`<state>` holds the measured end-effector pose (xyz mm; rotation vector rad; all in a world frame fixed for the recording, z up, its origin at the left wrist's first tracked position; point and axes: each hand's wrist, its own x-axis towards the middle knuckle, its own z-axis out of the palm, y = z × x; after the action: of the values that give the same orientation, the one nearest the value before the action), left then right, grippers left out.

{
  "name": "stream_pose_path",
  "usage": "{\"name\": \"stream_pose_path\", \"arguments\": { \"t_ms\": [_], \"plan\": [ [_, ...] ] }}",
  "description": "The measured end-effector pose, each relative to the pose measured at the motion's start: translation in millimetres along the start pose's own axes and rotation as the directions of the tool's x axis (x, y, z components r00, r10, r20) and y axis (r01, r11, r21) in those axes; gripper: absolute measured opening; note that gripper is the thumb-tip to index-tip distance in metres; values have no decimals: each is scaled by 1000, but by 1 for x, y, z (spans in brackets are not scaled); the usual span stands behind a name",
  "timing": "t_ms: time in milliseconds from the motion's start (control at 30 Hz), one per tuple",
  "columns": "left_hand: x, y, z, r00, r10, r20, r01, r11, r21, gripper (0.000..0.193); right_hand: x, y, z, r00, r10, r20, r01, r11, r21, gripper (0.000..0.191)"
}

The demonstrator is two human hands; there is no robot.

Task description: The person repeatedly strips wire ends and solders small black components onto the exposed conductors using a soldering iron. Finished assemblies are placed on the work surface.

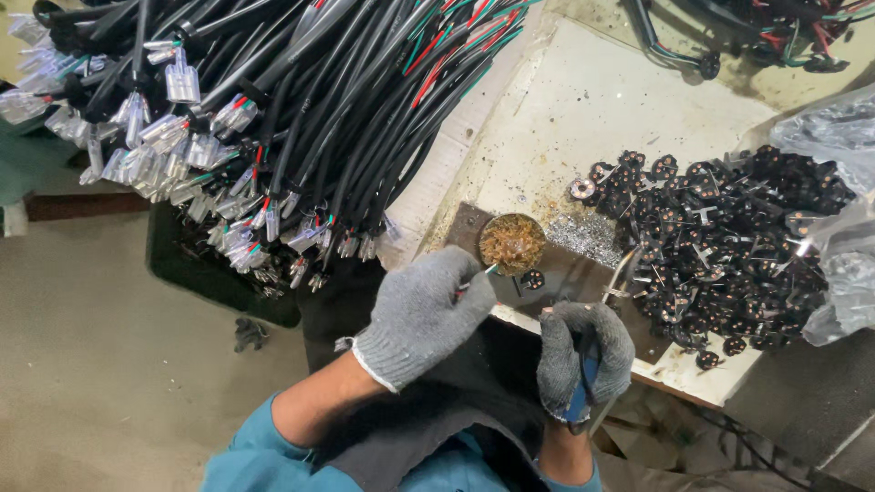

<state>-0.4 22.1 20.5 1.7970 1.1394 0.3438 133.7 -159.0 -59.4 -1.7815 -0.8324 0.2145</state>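
The gloved left hand (424, 314) pinches a wire end (481, 275) at the flux tin's (512, 243) seven o'clock while the right hand (583, 351) clamps a blue-handled soldering iron (609, 314), whose hot tip could likely scorch the glove.

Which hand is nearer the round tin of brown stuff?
Left. The left hand sits just below-left of the round tin, its wire tip reaching the rim. The right hand, gripping a blue-handled tool, is further below.
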Motion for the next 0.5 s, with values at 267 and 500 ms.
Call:
{"name": "stream_pose_path", "arguments": {
  "t_ms": [267,500],
  "plan": [
    [-2,0,0,1000,9,-13,-9,1000,25,20,-1,2,1,999,-23,25,22,1000,19,52],
    [-8,1,2,999,12,52,-12,1000,-9,20,10,-13,7,998,-58,-1,58,994,89,49]
  ]
}}
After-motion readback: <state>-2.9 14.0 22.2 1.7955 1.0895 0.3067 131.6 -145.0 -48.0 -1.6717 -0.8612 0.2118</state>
